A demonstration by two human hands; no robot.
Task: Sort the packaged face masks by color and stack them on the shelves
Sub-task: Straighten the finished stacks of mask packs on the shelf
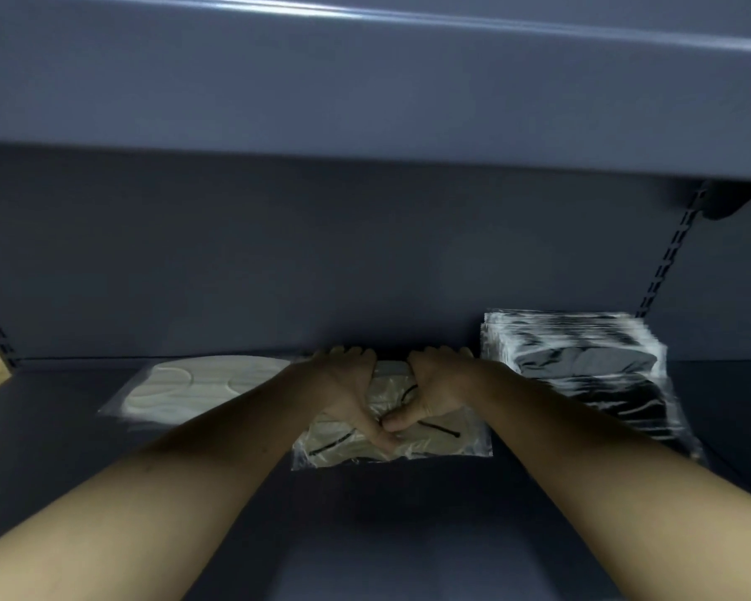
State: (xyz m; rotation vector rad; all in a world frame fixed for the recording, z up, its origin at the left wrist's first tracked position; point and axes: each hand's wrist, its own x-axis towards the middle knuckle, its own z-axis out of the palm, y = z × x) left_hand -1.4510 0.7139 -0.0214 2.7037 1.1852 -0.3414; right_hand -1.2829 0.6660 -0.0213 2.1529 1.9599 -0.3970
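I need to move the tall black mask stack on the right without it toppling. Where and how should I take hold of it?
Probably best taken from the front, low down: slide both hands under the bottom packets of the black mask stack and cup its left and right sides. The glossy packets lie loosely and fan toward the shelf front, so gripping only the top would likely let the lower ones slip.

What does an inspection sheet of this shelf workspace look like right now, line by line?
Surface: dark grey metal shelf, another shelf board above.
Job's things: tall stack of black masks in clear plastic packets at right; beige masks with black ear loops in clear packets in the middle; cream-white packaged masks at left, lying flat.
Clutter: nothing seen.
Grippers: left hand and right hand both rest on the beige packets, thumbs meeting.
Cables: nothing seen.
Surroundings: slotted shelf upright on the back panel, right.
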